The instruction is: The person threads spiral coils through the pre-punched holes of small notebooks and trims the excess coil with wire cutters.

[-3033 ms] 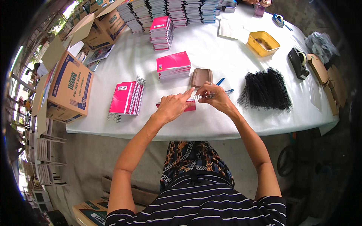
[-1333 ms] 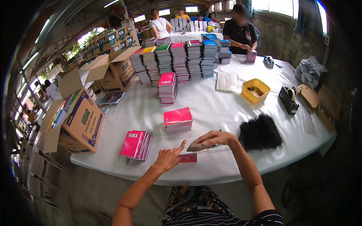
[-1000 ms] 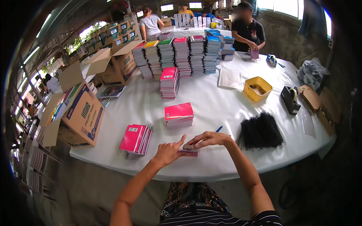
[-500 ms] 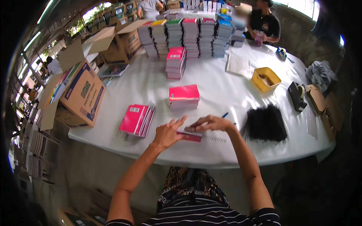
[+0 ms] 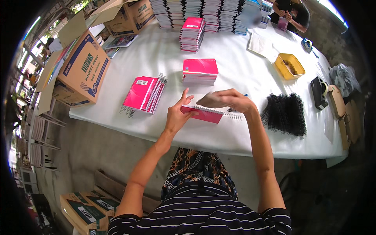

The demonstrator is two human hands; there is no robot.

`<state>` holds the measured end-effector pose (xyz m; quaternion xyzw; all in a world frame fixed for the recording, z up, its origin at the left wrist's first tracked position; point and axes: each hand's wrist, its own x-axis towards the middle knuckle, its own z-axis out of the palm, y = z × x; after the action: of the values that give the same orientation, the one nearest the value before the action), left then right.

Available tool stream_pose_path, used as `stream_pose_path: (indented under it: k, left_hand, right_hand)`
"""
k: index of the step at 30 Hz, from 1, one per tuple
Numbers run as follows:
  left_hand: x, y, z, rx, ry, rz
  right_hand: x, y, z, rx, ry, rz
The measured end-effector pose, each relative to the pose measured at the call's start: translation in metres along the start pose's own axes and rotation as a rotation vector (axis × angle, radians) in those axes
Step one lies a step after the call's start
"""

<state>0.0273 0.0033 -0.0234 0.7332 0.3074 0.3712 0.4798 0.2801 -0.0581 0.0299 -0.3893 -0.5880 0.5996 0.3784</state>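
Observation:
A pink pocket notebook [image 5: 206,116] stands tilted on the table in front of me, a wire spiral [image 5: 234,116] running along its upper edge and sticking out past its right end. My left hand [image 5: 178,115] grips the notebook's left end. Above the spiral, my right hand [image 5: 231,99] is stretched flat with its fingers straight, close to the coil; whether it touches is unclear. Left of my hands lies a pile of pink notebooks with spirals [image 5: 141,94]. Just beyond them sits a stack of pink pads [image 5: 200,71]. A heap of black spiral coils [image 5: 284,115] lies to the right.
Open cardboard boxes [image 5: 88,68] stand at the left. Tall notebook stacks [image 5: 211,15] line the far side, with a smaller pink stack [image 5: 192,35] before them. A yellow tub [image 5: 289,66], tape dispenser [image 5: 319,93] and plastic bag [image 5: 344,77] are right. A co-worker [image 5: 291,15] stands far right.
My right hand has lifted and flattened out above the spiral. The notebook shows more of its pink cover. The whole view has tilted downward.

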Motion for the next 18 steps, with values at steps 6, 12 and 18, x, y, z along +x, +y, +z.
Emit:
stream_pose_path:
  k: [6,12,18]
  left_hand:
    - [0.0,-0.008,0.004,-0.117,-0.016,0.028]
    - [0.0,-0.008,0.002,-0.111,-0.012,0.016]
    - [0.0,-0.007,-0.005,-0.16,-0.07,-0.04]
  right_hand:
    - [0.006,0.0,-0.001,-0.191,0.083,0.066]
    - [0.015,-0.01,0.01,-0.249,0.041,0.097]
    - [0.017,-0.025,0.017,-0.408,0.085,0.129]
